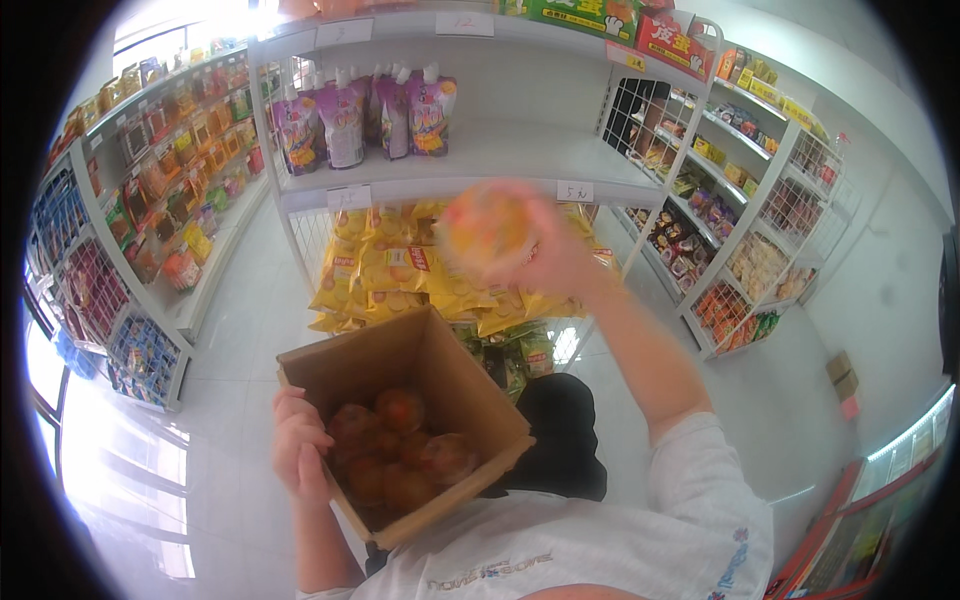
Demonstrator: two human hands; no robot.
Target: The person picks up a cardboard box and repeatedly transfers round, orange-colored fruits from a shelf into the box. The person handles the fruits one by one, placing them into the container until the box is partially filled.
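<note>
My left hand (pixel 302 442) grips the left side of an open cardboard box (pixel 480 390), tilted against my body. Inside it lie several round orange-red packaged items (pixel 401 450). My right hand (pixel 551 244) is raised before the shelf, closed around a round clear-wrapped package (pixel 487 225) with orange and red contents; motion blurs both. Behind and above it, purple spouted pouches (pixel 345 124) stand at the left of a white metal shelf (pixel 517 154). Yellow chip bags (pixel 397 262) fill the level below.
Green bags (pixel 517 356) lie beneath the chip bags. Boxes (pixel 574 19) stand on the top shelf. Snack racks (pixel 172 150) line the left side, and another stocked shelf unit (pixel 720 172) stands on the right. A wire side grid (pixel 645 124) edges the shelf. A red-framed case (pixel 862 510) is at lower right.
</note>
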